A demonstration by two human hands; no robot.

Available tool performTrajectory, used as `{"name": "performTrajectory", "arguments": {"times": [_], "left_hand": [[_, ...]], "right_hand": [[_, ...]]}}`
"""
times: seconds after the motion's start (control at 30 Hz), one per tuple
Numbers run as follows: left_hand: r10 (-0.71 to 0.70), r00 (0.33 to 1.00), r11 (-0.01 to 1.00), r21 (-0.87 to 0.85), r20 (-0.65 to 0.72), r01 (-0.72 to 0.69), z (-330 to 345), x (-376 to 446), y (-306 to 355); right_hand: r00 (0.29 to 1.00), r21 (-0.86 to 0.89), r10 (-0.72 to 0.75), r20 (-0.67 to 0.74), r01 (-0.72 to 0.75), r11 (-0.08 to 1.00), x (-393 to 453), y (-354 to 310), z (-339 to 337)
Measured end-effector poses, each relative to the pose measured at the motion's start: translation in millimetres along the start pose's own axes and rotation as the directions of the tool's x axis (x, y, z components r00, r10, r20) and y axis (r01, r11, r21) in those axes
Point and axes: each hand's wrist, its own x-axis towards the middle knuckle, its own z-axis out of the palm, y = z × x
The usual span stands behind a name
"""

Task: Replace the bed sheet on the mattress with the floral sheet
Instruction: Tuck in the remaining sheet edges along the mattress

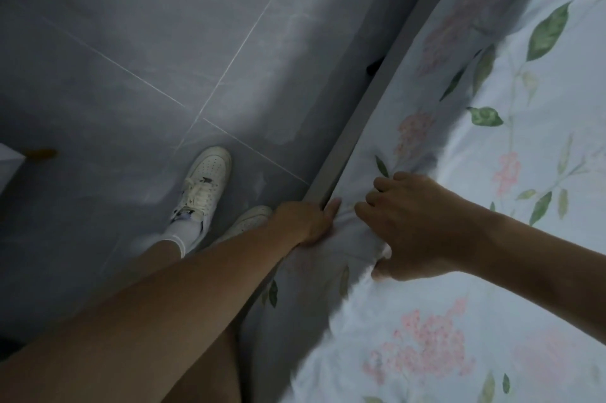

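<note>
Head view: I'm tucking the floral sheet [511, 147], already spread over the mattress, at its side. My left hand [305, 222] pinches fabric against the bed frame [331, 173]; my right hand [416, 232] bunches it. Next, I'd judge, push the fold down.

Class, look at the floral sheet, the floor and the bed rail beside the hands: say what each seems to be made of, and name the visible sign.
Floral sheet: thin woven cloth, matt; it bunches into soft folds where both hands work it.
Floor: probably ceramic or stone tile, grey, faintly glossy; straight pale grout lines, mottled sheen.
Bed rail: grey, smooth and straight-edged; painted wood or metal, cannot tell which.
</note>
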Motion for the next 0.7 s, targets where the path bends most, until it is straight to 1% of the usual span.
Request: {"name": "performTrajectory", "arguments": {"times": [0.03, 0.07, 0.1, 0.17, 0.2, 0.27, 0.3, 0.37, 0.43, 0.5, 0.53, 0.57, 0.6, 0.63, 0.7], "left_hand": [[-0.004, 1.000, 0.995, 0.101, 0.000, 0.004, -3.6, -6.0, -2.1], [0.014, 1.000, 0.987, 0.160, -0.006, -0.013, -4.4, -10.7, -4.8], [0.021, 1.000, 0.985, 0.173, 0.013, -0.023, -3.9, -15.1, -9.6], [0.061, 0.998, 0.997, 0.056, 0.022, -0.062, 2.8, -20.7, -27.6], [0.076, 0.997, 0.997, -0.031, 0.000, -0.076, 10.9, -22.9, -40.8], [0.095, 0.991, 0.972, -0.206, -0.097, -0.114, 26.6, -30.5, -66.9], [0.083, 0.986, 0.958, -0.260, -0.144, -0.119, 34.3, -35.2, -80.1], [0.026, 0.988, 0.949, -0.307, -0.154, -0.073, 49.5, -43.3, -107.4], [-0.010, 0.995, 0.964, -0.267, -0.097, -0.017, 61.2, -51.5, -131.8], [-0.050, 0.999, 0.976, -0.214, -0.001, 0.049, 71.7, -59.8, -150.6], [-0.073, 0.996, 0.972, -0.221, 0.052, 0.083, 76.6, -62.9, -158.7], [-0.093, 0.991, 0.963, -0.244, 0.094, 0.114, 81.4, -66.2, -165.0], [-0.103, 0.987, 0.954, -0.269, 0.124, 0.133, 86.9, -70.0, -169.2], [-0.083, 0.987, 0.948, -0.296, 0.137, 0.120, 92.9, -74.7, -171.2], [-0.041, 0.996, 0.930, -0.363, 0.074, 0.066, 108.4, -80.0, -174.0]], "right_hand": [[1.000, -0.007, -0.002, -0.003, 0.002, 1.000, -0.1, -0.5, 0.2], [1.000, -0.019, -0.004, -0.003, 0.004, 1.000, 0.0, -0.9, 0.8], [1.000, -0.034, -0.004, -0.001, 0.004, 0.999, 0.8, -0.9, 1.3], [1.000, -0.045, -0.003, 0.012, 0.004, 0.999, 4.5, -0.5, 2.3], [1.000, -0.046, -0.002, 0.028, 0.003, 0.999, 7.5, -0.3, 3.1], [0.997, -0.047, 0.010, 0.074, -0.006, 0.999, 13.6, 0.2, 3.9], [0.996, -0.051, 0.019, 0.091, -0.014, 0.999, 17.0, 0.4, 3.4], [0.993, -0.081, 0.041, 0.114, -0.032, 0.996, 22.3, 0.5, 2.1], [0.996, -0.117, 0.048, 0.078, -0.039, 0.992, 20.2, -6.2, 2.3], [0.999, -0.105, 0.000, -0.051, -0.005, 0.994, 9.8, -30.2, 7.8], [0.995, -0.064, -0.026, -0.093, 0.020, 0.998, 5.3, -51.2, 11.3], [0.994, -0.011, -0.062, -0.088, 0.061, 0.998, 2.3, -76.7, 15.0], [0.994, 0.031, -0.105, -0.040, 0.106, 0.994, 2.0, -103.6, 21.9], [0.990, 0.048, -0.142, 0.026, 0.140, 0.989, 3.6, -130.2, 31.1], [0.979, 0.020, -0.171, 0.113, 0.170, 0.985, 10.9, -167.2, 50.7]]}}
